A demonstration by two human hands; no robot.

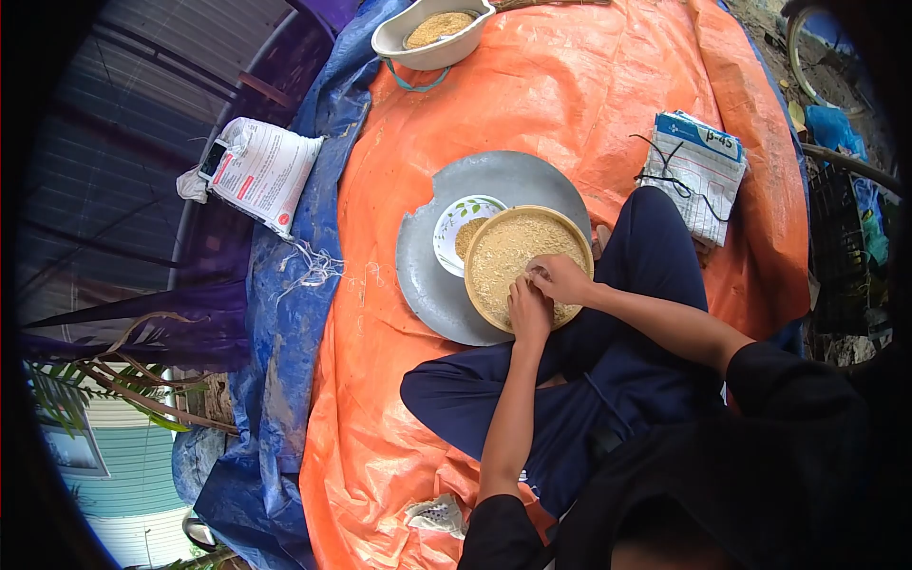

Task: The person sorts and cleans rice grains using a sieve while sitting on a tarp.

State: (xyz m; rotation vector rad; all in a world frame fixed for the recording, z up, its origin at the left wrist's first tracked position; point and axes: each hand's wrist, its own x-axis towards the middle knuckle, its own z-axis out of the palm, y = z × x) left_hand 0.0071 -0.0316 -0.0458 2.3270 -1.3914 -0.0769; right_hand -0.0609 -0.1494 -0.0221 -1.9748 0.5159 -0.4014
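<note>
A round tray [503, 242] with a tan rim, full of pale grain, rests over the right part of a large grey metal disc [427, 256]. My left hand [530, 309] and my right hand [559, 278] meet over the grain near the tray's lower right, fingertips together. The fingers of both are bent inward; whatever lies between them is too small to name. Partly under the tray's left edge sits a white bowl [449, 231] with green leaf patterns and brown grain inside.
An orange tarp [399, 389] lies over a blue one [275, 418]. A pale basin [451, 47] of grain stands at the top. A white printed sack [271, 171] is at left, folded sacks [698, 176] with black cord at right. My crossed legs border the disc.
</note>
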